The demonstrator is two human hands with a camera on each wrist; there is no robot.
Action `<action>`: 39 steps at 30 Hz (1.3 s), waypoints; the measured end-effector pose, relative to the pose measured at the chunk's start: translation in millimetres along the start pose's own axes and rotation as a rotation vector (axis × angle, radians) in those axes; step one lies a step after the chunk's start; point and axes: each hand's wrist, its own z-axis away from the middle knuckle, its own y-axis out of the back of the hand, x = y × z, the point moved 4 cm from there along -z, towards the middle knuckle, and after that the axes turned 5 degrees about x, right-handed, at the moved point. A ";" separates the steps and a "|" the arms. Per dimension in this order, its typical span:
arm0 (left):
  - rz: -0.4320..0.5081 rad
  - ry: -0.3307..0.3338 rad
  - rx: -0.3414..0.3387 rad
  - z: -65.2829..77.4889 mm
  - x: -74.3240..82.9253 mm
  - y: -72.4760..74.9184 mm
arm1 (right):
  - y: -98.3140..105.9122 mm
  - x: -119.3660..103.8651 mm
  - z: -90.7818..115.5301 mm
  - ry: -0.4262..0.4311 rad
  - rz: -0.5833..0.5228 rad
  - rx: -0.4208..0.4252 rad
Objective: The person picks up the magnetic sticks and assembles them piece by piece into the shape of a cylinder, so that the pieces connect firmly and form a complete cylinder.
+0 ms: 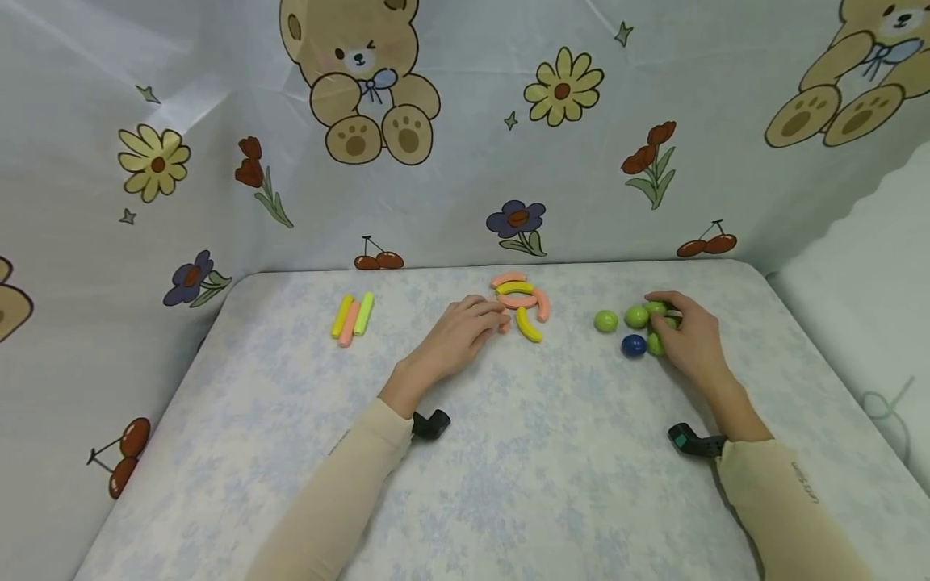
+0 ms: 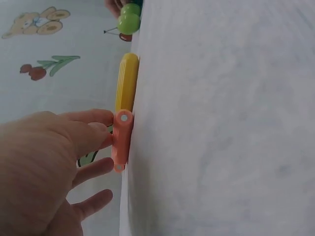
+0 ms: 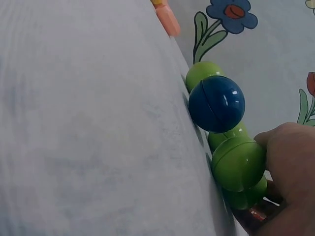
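Note:
My left hand point(image 1: 461, 331) lies at the left side of a cluster of curved plastic pieces, its fingertips touching a pink curved piece point(image 2: 122, 140). Beyond that piece stand a yellow curved piece point(image 1: 529, 327) and several more pink and yellow ones. On the right, my right hand point(image 1: 690, 335) curls its thumb and fingers around a green ball point(image 3: 239, 163) that has a seam around it. Other green balls point(image 1: 636, 316) crowd against it, some partly covered by the fingers. A dark blue ball point(image 1: 634, 346) sits just left of the hand.
At the left of the table point(image 1: 545, 484) three straight sticks lie side by side: yellow point(image 1: 341, 316), pink point(image 1: 349, 324) and light green point(image 1: 364, 315). A single green ball point(image 1: 606, 321) sits apart, left of the group. A printed cloth point(image 1: 465, 186) hangs behind the table's far edge.

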 end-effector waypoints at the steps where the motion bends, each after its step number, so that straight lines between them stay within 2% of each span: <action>1: 0.001 0.007 -0.004 0.1 -0.4 -0.3 | -0.3 0.2 -0.3 -0.010 0.002 0.002; 5: -0.030 0.021 -0.005 -0.8 -2.5 -3.7 | -0.8 0.7 -0.1 -0.024 -0.001 0.027; 12: -0.109 0.008 -0.042 0.2 -6.4 -10.2 | 2.3 -1.8 -2.1 -0.024 -0.034 0.128; 16: -0.094 0.032 0.014 1.3 -10.9 -8.5 | 4.3 -5.6 -3.1 -0.031 -0.074 0.202; 19: -0.080 0.058 0.077 2.6 -15.7 -6.7 | 5.9 -12.6 -2.7 -0.004 -0.104 0.246; 22: -0.073 0.072 0.129 4.1 -19.9 -5.9 | 6.7 -23.6 -1.2 0.041 -0.114 0.253; 26: -0.041 0.099 0.175 6.4 -22.9 -4.9 | 5.0 -41.5 3.2 0.088 -0.106 0.208; 31: 0.031 0.157 0.178 8.8 -24.7 -7.0 | -6.2 -67.9 10.4 0.178 -0.118 0.107; 34: 0.087 0.192 0.166 9.8 -27.0 -9.3 | -22.8 -89.9 14.7 0.227 -0.118 0.032; 39: 0.152 0.253 0.183 12.8 -34.6 -8.8 | -66.3 -136.2 18.9 0.253 -0.194 -0.124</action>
